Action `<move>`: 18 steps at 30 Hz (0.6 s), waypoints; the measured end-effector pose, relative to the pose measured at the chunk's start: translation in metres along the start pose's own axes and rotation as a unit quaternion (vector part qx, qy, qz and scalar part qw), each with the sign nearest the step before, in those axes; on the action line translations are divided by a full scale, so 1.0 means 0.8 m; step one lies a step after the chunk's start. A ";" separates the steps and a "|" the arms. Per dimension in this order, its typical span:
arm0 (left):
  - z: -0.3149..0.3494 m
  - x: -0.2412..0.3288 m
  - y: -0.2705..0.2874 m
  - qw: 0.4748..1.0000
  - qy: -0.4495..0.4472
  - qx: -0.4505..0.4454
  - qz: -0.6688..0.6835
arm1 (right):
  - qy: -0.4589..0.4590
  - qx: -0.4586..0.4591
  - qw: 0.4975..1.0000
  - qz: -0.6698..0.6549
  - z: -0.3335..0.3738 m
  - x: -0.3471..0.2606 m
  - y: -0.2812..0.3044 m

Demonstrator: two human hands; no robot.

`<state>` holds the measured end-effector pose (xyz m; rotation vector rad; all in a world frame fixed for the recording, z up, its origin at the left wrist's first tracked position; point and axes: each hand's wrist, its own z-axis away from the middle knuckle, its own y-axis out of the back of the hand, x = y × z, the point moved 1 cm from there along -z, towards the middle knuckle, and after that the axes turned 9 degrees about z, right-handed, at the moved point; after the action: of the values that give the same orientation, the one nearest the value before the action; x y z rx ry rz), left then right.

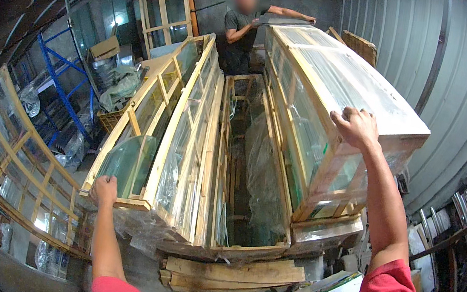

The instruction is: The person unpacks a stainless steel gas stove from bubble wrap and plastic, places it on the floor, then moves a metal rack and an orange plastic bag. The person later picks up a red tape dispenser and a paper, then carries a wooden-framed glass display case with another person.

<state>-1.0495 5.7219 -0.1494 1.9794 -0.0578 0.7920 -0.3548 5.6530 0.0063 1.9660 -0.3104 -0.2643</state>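
My left hand is closed on the near left corner of an open wooden crate. Right beside it, a curved green glass pane leans inside that crate. Off to the right, my right hand curls over the top near edge of a tall wooden crate wrapped in clear plastic film; part of its grip is hidden. Between the two stands a long, narrow open crate with loose plastic film inside.
A co-worker stands at the far end, one arm stretched over the wrapped crate. Wooden boards lie below the crates' near ends. A blue metal rack and slatted wooden frames are on the left; a corrugated wall bounds the right.
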 end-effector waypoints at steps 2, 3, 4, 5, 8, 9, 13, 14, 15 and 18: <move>-0.001 -0.002 0.000 0.999 -0.004 0.027 -0.028 | 0.005 -0.003 1.000 -0.002 0.001 0.000 0.001; -0.001 -0.004 -0.001 0.998 -0.005 0.036 -0.050 | 0.008 -0.005 1.000 -0.001 0.001 0.000 0.000; -0.003 -0.005 -0.002 0.999 -0.005 0.027 -0.035 | 0.010 -0.007 1.000 0.000 0.001 0.001 0.000; -0.004 -0.007 -0.002 1.000 -0.001 0.013 -0.028 | 0.011 -0.001 1.000 0.001 0.002 0.001 0.000; -0.009 -0.010 -0.003 1.000 -0.002 0.005 -0.012 | 0.008 0.019 1.000 -0.001 0.002 0.001 -0.002; -0.009 -0.011 -0.003 1.000 0.008 0.000 -0.013 | 0.006 0.025 1.000 -0.003 0.002 0.001 -0.002; -0.003 -0.003 0.002 1.000 -0.005 0.007 -0.028 | -0.002 0.010 1.000 -0.004 0.002 -0.001 -0.003; 0.000 -0.001 0.004 1.000 -0.007 0.006 -0.024 | -0.004 0.010 1.000 -0.005 0.002 -0.001 -0.002; 0.003 0.002 0.006 1.000 -0.005 0.013 -0.028 | -0.004 0.008 1.000 -0.004 0.003 -0.001 -0.002; 0.009 0.009 0.011 0.999 0.003 0.027 -0.046 | -0.004 0.020 1.000 -0.005 0.003 -0.001 -0.001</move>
<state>-1.0434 5.7136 -0.1414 2.0147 0.0588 0.7457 -0.3560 5.6515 0.0046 2.0061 -0.3120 -0.2742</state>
